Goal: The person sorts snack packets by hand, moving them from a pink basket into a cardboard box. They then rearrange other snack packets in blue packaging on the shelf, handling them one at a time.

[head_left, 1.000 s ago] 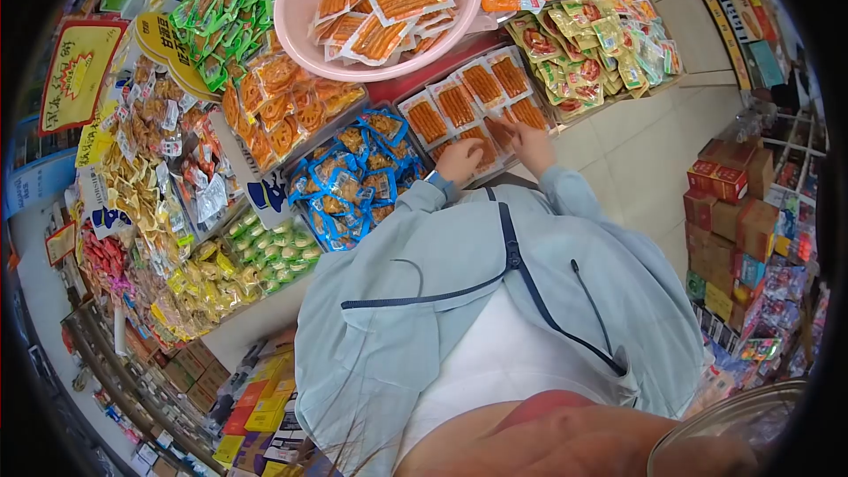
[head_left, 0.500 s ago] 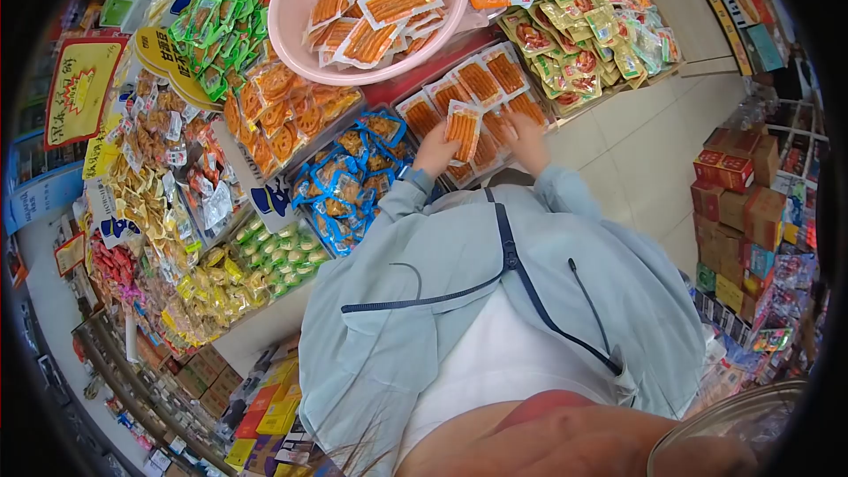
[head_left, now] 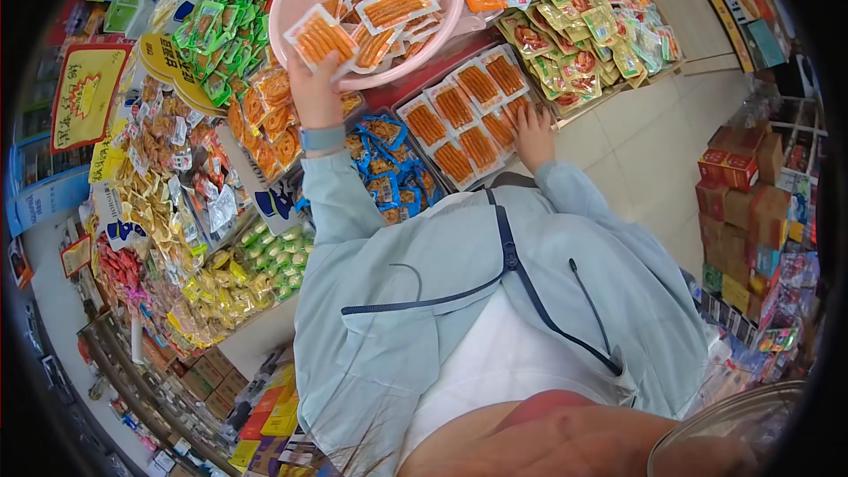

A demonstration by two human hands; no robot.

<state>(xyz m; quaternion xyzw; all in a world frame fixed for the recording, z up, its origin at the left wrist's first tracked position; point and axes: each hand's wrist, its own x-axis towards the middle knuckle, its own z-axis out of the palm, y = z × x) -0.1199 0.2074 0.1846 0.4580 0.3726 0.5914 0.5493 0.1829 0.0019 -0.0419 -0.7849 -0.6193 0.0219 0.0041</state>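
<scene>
My left hand (head_left: 315, 93), with a band on its wrist, is closed on a clear packet of orange-brown snack sticks (head_left: 320, 35) at the near left rim of a pink plastic basket (head_left: 453, 0). More packets of the same kind (head_left: 397, 5) lie loosely piled in the basket. My right hand (head_left: 533, 140) rests with fingers apart on the right side of a tray, touching the snack-stick packets there. Those packets (head_left: 478, 84) lie flat in neat rows, side by side.
Blue-wrapped snacks (head_left: 389, 177) sit left of the tray, with orange round snacks (head_left: 276, 115) and green packets (head_left: 231, 35) beyond. Pale green packets (head_left: 583, 44) fill a box on the right. Stacked cartons (head_left: 738, 185) stand on the far right by the tiled floor (head_left: 632, 128).
My left hand has carried a snack-stick packet from above the tray up and left to the basket. My right hand stays at the tray's right side, fingers now flatter on the packets.
</scene>
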